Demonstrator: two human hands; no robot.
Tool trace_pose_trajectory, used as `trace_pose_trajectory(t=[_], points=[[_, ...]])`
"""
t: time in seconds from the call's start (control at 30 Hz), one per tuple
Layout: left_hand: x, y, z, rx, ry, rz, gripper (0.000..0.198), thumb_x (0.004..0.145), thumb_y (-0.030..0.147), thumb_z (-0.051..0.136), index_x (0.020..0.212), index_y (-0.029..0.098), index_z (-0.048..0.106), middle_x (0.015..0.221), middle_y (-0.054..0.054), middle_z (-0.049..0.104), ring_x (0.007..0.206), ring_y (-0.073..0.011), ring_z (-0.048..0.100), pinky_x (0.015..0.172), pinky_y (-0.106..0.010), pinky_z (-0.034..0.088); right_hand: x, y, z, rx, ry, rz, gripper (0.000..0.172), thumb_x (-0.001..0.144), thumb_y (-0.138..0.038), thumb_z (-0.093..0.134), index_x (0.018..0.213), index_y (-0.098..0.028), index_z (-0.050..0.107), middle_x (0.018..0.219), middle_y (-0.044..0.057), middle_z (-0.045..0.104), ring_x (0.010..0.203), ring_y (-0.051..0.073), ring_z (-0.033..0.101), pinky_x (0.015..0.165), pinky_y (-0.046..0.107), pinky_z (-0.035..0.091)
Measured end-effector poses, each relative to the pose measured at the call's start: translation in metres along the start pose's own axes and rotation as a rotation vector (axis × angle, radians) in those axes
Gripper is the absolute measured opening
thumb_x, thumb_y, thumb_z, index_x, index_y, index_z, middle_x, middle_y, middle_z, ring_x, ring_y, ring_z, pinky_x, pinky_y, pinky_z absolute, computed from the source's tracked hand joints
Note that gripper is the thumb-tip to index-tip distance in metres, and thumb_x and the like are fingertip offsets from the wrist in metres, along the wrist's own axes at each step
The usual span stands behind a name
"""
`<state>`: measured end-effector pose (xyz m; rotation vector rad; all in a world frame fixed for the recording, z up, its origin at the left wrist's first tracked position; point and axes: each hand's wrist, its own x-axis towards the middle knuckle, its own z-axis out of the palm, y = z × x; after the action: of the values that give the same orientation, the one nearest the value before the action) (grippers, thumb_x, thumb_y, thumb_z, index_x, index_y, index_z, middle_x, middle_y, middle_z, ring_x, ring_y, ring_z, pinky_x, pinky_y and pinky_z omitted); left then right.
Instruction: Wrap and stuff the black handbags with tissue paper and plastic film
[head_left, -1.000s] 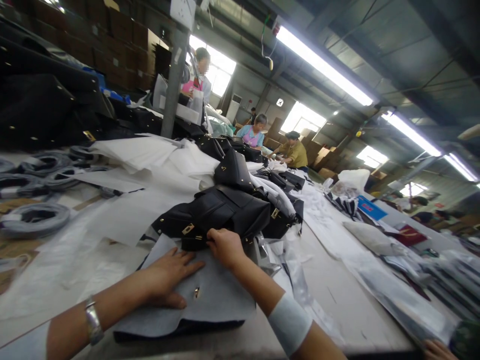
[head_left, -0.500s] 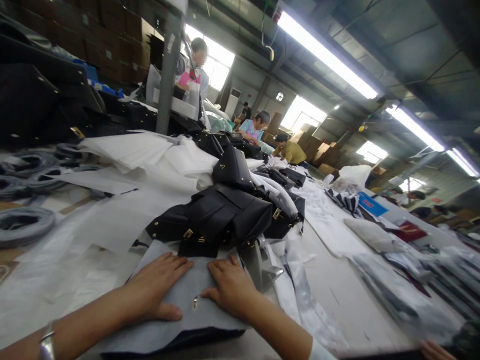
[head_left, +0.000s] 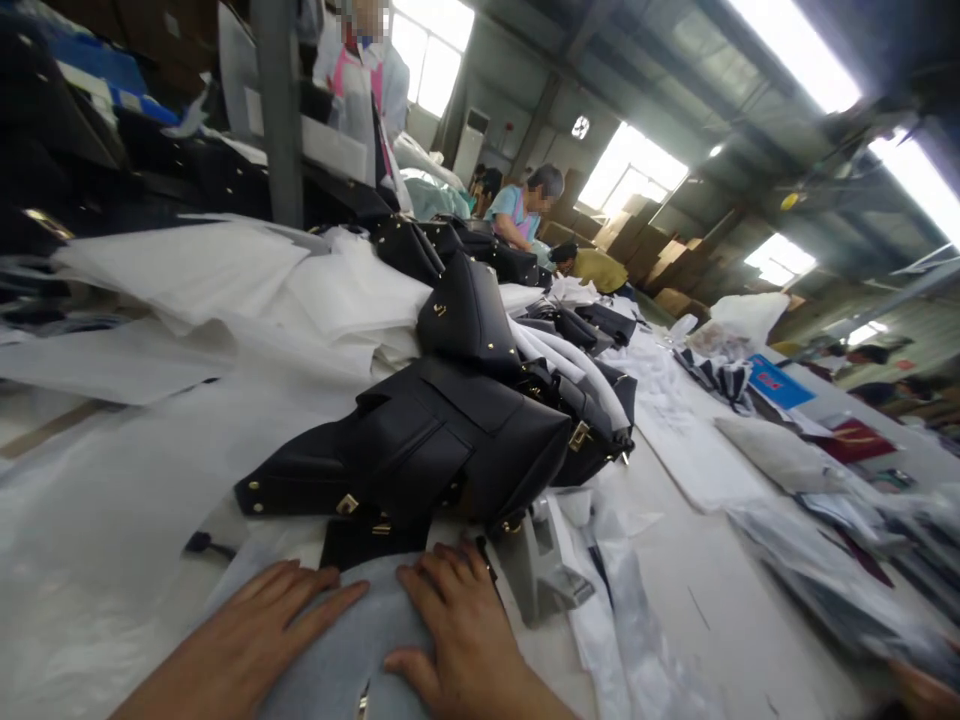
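My left hand (head_left: 259, 625) lies flat with its fingers stretched out on a thin, translucent whitish sheet (head_left: 330, 655). On the right part of the same sheet, my right hand (head_left: 469, 630) rests palm down with its fingers spread. Between the hands, a small gold metal clasp (head_left: 364, 700) shows at the bottom edge of the view. Just beyond my fingertips sits a black handbag (head_left: 480, 420) with gold fittings, lying on its side. Another black bag (head_left: 469, 315) leans behind it. What lies under the sheet is mostly hidden.
Loose white sheets (head_left: 195, 260) cover the left of the table. A grey plastic holder (head_left: 555, 575) stands right of my right hand. Bagged items (head_left: 802, 560) lie farther right. A metal post (head_left: 277, 120) rises at the back left. Several people work beyond.
The camera view has shifted, so my hands and the sheet appear lower and the black handbag larger. Both hands stay flat on the sheet.
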<state>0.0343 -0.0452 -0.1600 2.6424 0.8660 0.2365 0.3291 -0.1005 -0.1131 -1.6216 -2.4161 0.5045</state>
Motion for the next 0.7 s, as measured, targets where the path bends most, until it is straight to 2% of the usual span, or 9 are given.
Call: trace_pose_trajectory(t=[0.07, 0.17, 0.3, 0.4, 0.5, 0.57, 0.63, 0.7], points=[[-0.003, -0.004, 0.004, 0.082, 0.097, 0.070, 0.099, 0.076, 0.082, 0.063, 0.158, 0.038, 0.031, 0.145, -0.004, 0.061, 0.125, -0.0351, 0.060, 0.111, -0.046, 0.032, 0.000, 0.003, 0.006, 0.039, 0.061, 0.018, 0.065, 0.094, -0.060, 0.060, 0.148, -0.026, 0.048, 0.140, 0.010, 0.061, 0.133, 0.033, 0.051, 0.122, 0.057, 0.026], [0.000, 0.000, 0.001, 0.152, 0.174, 0.095, 0.092, 0.081, 0.081, 0.060, 0.156, 0.034, 0.037, 0.143, -0.003, 0.063, 0.124, -0.0312, 0.059, 0.113, -0.040, 0.023, 0.001, 0.005, 0.008, 0.061, 0.111, 0.025, 0.066, 0.095, -0.056, 0.061, 0.150, -0.022, 0.044, 0.141, 0.010, 0.061, 0.133, 0.032, 0.051, 0.121, 0.057, 0.027], [0.004, 0.009, -0.009, 0.159, 0.170, 0.087, 0.090, 0.082, 0.080, 0.060, 0.155, 0.032, 0.040, 0.140, -0.004, 0.064, 0.125, -0.0309, 0.057, 0.114, -0.040, 0.021, 0.000, 0.002, 0.001, 0.042, 0.023, -0.013, 0.065, 0.097, -0.054, 0.059, 0.152, -0.023, 0.042, 0.145, 0.009, 0.059, 0.139, 0.034, 0.046, 0.123, 0.061, 0.022], [0.007, 0.012, -0.016, 0.147, 0.143, 0.084, 0.092, 0.080, 0.080, 0.062, 0.155, 0.032, 0.039, 0.134, -0.003, 0.068, 0.119, -0.0309, 0.061, 0.109, -0.042, 0.027, 0.001, -0.002, -0.003, -0.001, -0.047, -0.044, 0.064, 0.098, -0.052, 0.059, 0.151, -0.021, 0.043, 0.146, 0.010, 0.057, 0.139, 0.035, 0.045, 0.122, 0.060, 0.024], [0.009, 0.011, -0.019, 0.103, 0.134, 0.059, 0.097, 0.076, 0.080, 0.067, 0.155, 0.032, 0.039, 0.130, -0.004, 0.070, 0.113, -0.0316, 0.064, 0.103, -0.043, 0.037, 0.006, -0.004, -0.004, -0.012, -0.023, -0.043, 0.062, 0.096, -0.055, 0.061, 0.143, -0.017, 0.051, 0.131, 0.012, 0.066, 0.121, 0.032, 0.058, 0.119, 0.056, 0.032], [0.009, 0.011, -0.016, 0.058, 0.138, 0.027, 0.098, 0.073, 0.079, 0.070, 0.152, 0.029, 0.042, 0.130, -0.005, 0.070, 0.111, -0.0316, 0.065, 0.100, -0.043, 0.041, 0.011, -0.004, -0.002, -0.015, 0.024, -0.031, 0.057, 0.092, -0.061, 0.062, 0.128, -0.016, 0.060, 0.114, 0.010, 0.070, 0.106, 0.030, 0.063, 0.114, 0.054, 0.037], [0.006, 0.010, -0.010, 0.036, 0.159, -0.002, 0.096, 0.071, 0.079, 0.072, 0.148, 0.028, 0.047, 0.130, -0.005, 0.069, 0.112, -0.0312, 0.064, 0.100, -0.041, 0.043, 0.014, -0.001, 0.002, -0.036, 0.094, -0.041, 0.054, 0.090, -0.066, 0.062, 0.112, -0.017, 0.064, 0.101, 0.007, 0.071, 0.096, 0.028, 0.064, 0.108, 0.051, 0.042], [0.000, 0.010, -0.004, 0.077, 0.195, -0.006, 0.092, 0.073, 0.079, 0.070, 0.146, 0.028, 0.048, 0.131, -0.005, 0.068, 0.116, -0.0303, 0.063, 0.105, -0.040, 0.040, 0.014, 0.001, 0.007, -0.064, 0.198, -0.088, 0.054, 0.090, -0.069, 0.059, 0.106, -0.017, 0.064, 0.093, 0.005, 0.070, 0.088, 0.026, 0.064, 0.101, 0.047, 0.044]])
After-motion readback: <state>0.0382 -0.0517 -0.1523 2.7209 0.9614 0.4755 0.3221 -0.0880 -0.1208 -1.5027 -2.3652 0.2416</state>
